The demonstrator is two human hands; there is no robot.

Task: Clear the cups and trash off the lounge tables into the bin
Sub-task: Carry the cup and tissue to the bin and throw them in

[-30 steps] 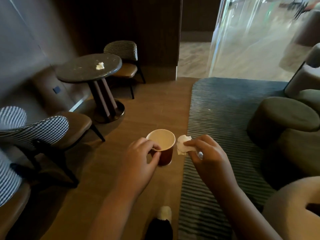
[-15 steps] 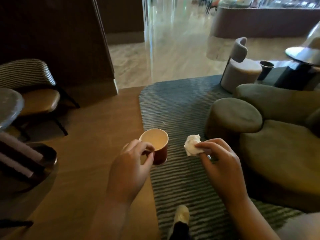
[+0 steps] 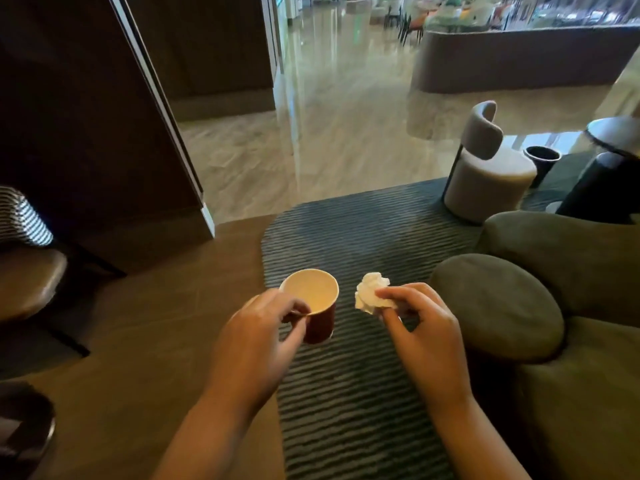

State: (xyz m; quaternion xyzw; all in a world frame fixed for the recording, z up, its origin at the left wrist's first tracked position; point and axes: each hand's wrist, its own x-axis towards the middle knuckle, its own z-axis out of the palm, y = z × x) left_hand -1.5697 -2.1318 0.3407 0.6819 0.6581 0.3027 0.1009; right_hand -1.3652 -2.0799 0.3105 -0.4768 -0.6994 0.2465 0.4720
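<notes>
Carrying both finds at chest height over the floor, the person has no table under them now, so places must be told by the brown wooden floor (image 3: 145, 327) and the grey ribbed rug (image 3: 349, 244) whose left edge runs beneath the hands. On the left, the left hand (image 3: 256, 344) pinches the rim of a red paper cup with a pale inside (image 3: 313, 299) between thumb and fingers; the cup stands upright and looks empty. Just beside it, not touching, the right hand (image 3: 426, 337) nips a crumpled white paper napkin (image 3: 370, 296) between thumb and forefinger. Far right, near the rug's back corner, a small dark round bin (image 3: 542, 162) stands behind a pale grey stool (image 3: 488, 181). The carry will likely go best with the cup kept level, or the napkin dropped inside it, freeing one hand.
</notes>
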